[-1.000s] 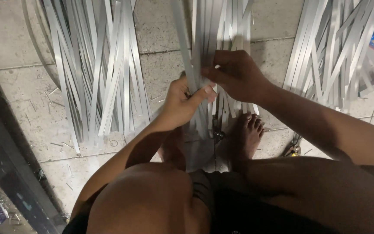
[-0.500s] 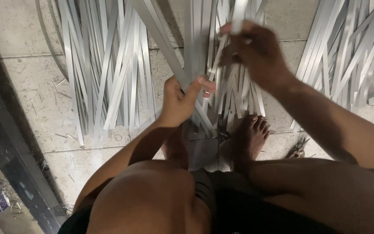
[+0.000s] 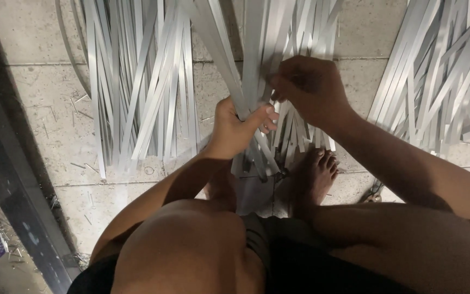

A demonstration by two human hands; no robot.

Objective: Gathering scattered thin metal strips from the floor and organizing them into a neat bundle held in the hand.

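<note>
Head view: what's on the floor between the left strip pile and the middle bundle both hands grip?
Head view: bare floor tile, some thin offcuts.

You squat on a pale tiled floor [image 3: 44,117]; bundles of flat metal strips [image 3: 142,87] lie across it, one toward each side edge.

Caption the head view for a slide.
Both hands, left hand and right hand, grip pale flat strips fanned over a tiled floor.

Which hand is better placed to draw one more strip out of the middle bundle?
Probably the right hand: its fingers pinch among the loose strips of the middle bundle. The left hand is clenched around gathered strips lower down.
</note>
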